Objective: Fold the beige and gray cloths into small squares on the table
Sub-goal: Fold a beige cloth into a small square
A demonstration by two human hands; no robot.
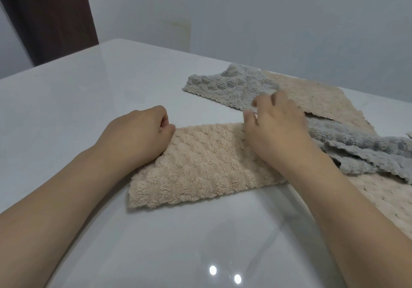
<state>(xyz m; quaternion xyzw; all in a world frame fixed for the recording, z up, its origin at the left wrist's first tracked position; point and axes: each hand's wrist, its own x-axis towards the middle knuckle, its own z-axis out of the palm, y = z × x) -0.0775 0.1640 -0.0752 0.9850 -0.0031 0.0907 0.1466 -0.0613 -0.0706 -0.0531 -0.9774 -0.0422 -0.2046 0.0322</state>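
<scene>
A fluffy beige cloth, folded into a long band, lies on the white table in front of me. My left hand pinches its far left corner with curled fingers. My right hand rests on the band's far right end, fingers bent over the edge; its grip is blurred. A gray cloth lies flat behind my right hand, partly under a flat beige cloth. Another gray cloth lies crumpled to the right, on top of a further beige cloth.
The glossy table top runs to a far edge by a pale wall. A dark door or panel stands at the back left. Bare table surface lies to the left and in front of the folded cloth.
</scene>
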